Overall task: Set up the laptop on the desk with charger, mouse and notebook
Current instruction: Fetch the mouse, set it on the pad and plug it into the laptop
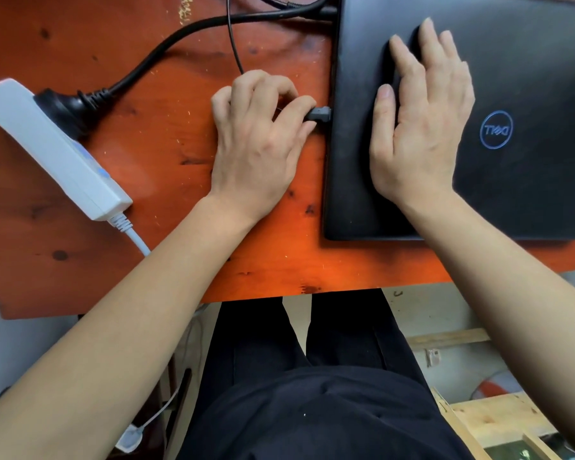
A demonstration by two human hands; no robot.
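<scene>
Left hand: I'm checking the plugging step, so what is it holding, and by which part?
The left hand pinches a small dark plug by its rear body, its tip at the closed laptop's left edge. The right hand lies flat, gripping nothing.

head cam | 1 view | looks steeply down, close over desk [263, 260] edge and lap

Laptop [512, 78] on desk [186, 180], right; power strip [50, 151] at left.

- A makeshift workshop-like workspace: a scuffed, knotty orange-brown wooden desk [166, 154].
- Below the desk, bare pale timber frames [472, 423] and loose cables lie on a concrete floor [445, 310].
</scene>
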